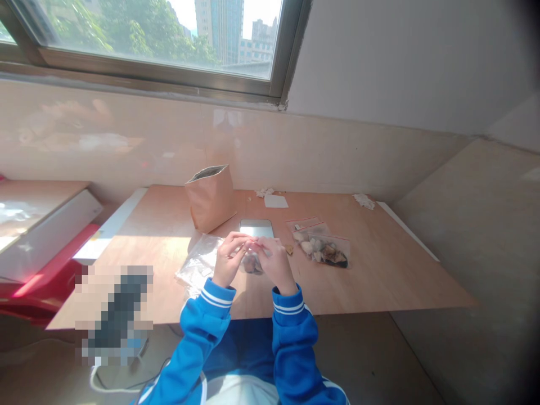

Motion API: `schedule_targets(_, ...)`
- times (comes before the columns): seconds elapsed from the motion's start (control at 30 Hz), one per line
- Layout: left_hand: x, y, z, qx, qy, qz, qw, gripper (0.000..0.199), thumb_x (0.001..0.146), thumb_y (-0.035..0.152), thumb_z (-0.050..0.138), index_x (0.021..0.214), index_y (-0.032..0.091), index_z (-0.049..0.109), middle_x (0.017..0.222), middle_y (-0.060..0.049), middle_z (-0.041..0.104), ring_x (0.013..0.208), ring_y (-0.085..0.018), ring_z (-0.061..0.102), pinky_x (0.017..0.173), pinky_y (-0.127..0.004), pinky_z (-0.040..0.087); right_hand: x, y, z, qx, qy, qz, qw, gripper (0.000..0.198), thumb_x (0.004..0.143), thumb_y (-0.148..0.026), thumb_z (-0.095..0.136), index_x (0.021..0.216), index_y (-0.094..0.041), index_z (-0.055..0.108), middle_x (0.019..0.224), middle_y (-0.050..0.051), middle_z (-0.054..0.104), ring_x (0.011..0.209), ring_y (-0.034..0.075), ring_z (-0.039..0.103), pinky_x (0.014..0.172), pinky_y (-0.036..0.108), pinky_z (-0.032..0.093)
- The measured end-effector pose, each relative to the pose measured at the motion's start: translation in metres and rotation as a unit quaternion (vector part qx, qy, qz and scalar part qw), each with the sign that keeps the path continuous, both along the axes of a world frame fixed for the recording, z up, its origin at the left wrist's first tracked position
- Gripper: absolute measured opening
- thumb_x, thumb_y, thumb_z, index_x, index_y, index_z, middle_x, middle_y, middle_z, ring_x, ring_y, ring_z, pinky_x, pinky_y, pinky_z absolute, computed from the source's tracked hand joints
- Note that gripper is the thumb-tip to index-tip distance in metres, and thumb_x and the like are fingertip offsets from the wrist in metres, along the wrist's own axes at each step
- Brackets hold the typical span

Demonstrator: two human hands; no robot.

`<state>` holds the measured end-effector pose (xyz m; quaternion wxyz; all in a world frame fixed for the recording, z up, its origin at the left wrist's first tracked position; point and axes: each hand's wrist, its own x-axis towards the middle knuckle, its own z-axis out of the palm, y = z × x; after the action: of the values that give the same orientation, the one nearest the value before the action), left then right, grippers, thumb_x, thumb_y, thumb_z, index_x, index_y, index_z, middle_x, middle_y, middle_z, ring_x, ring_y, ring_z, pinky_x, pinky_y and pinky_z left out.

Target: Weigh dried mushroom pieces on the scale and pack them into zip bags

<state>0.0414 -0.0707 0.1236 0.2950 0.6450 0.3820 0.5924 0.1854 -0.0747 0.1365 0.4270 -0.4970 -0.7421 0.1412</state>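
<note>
My left hand (229, 257) and my right hand (277, 263) meet in front of me, their fingers pinched along the top edge of a small clear zip bag (252, 264). Brownish and grey lumps like pebbles fill its lower part, which hangs below my fingers near the tabletop. The fingertips hide most of the bag's top edge. Just beyond my hands lies a flat silver-grey device (256, 227), partly covered by them. Loose clear plastic bags (200, 261) lie beside my left hand. A small tan piece (289, 249) rests by my right hand.
Two filled zip bags (327, 250) of stone-like pieces overlap on the right of the wooden table (379, 275). A brown paper bag (211, 199) stands open at the back left. Behind are a white card (276, 201) and crumpled tissue (364, 201). A pixelated dark area covers the left front.
</note>
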Motion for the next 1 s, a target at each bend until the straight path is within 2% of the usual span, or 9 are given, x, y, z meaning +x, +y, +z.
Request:
schedule_targets(0.13,0.002,-0.002,0.0,-0.006,0.012,0.012,1.0,0.019,0.088,0.03,0.06,0.097,0.024,0.075,0.093,-0.004,0.065,0.09,-0.015,0.062,0.08,-0.025,0.051,-0.003,0.001,0.0,0.016,0.015,-0.001,1.0,0.025,0.095,-0.025,0.049,0.075,-0.022,0.065,0.071,0.001,0.069,0.071,0.018,0.06,0.075,0.031,0.04)
schedule_targets(0.37,0.002,-0.004,-0.003,-0.054,-0.028,0.052,0.997,0.021,0.089,0.034,0.058,0.093,0.023,0.075,0.089,-0.004,0.063,0.085,-0.014,0.061,0.073,-0.023,0.051,0.011,0.003,-0.007,-0.049,0.0,0.026,0.998,0.024,0.092,-0.02,0.053,0.074,-0.024,0.069,0.072,-0.002,0.071,0.07,0.017,0.061,0.072,0.028,0.04)
schedule_targets(0.5,0.004,-0.006,-0.004,-0.103,-0.049,0.024,0.993,0.024,0.089,0.038,0.058,0.094,0.021,0.074,0.088,-0.003,0.064,0.074,-0.011,0.061,0.061,-0.02,0.051,0.017,0.003,-0.013,-0.027,-0.013,-0.032,0.999,0.024,0.089,-0.015,0.055,0.074,-0.025,0.071,0.07,-0.001,0.071,0.072,0.02,0.059,0.073,0.03,0.041)
schedule_targets(0.6,0.005,-0.006,-0.004,-0.12,-0.054,0.016,0.991,0.024,0.087,0.039,0.059,0.091,0.02,0.073,0.09,-0.004,0.066,0.074,-0.012,0.063,0.059,-0.019,0.052,0.018,0.004,-0.015,-0.032,-0.011,-0.026,0.999,0.022,0.089,-0.016,0.057,0.079,-0.027,0.073,0.075,-0.001,0.073,0.072,0.019,0.059,0.075,0.031,0.041)
schedule_targets(0.73,0.002,-0.006,-0.004,-0.122,-0.064,0.049,0.989,0.024,0.087,0.041,0.059,0.088,0.02,0.071,0.089,-0.003,0.067,0.071,-0.01,0.062,0.06,-0.019,0.052,0.02,0.006,-0.018,-0.038,-0.021,-0.002,0.999,0.021,0.091,-0.017,0.056,0.084,-0.028,0.073,0.082,-0.001,0.074,0.077,0.019,0.062,0.079,0.032,0.039)
schedule_targets(0.9,0.0,-0.005,-0.002,-0.146,-0.069,0.072,0.984,0.028,0.088,0.044,0.057,0.089,0.02,0.07,0.086,-0.003,0.067,0.068,-0.01,0.061,0.057,-0.018,0.051,0.02,0.006,-0.022,-0.003,-0.027,-0.059,0.998,0.026,0.092,-0.017,0.054,0.077,-0.027,0.073,0.075,0.0,0.073,0.07,0.019,0.059,0.078,0.033,0.04)
schedule_targets(1.0,0.0,-0.005,0.001,-0.178,-0.073,0.063,0.979,0.031,0.087,0.048,0.056,0.089,0.019,0.068,0.084,-0.003,0.066,0.068,-0.01,0.061,0.056,-0.018,0.052,0.018,0.005,-0.021,-0.007,-0.027,-0.054,0.998,0.025,0.092,-0.019,0.053,0.079,-0.027,0.072,0.074,0.0,0.073,0.071,0.019,0.059,0.076,0.032,0.04)
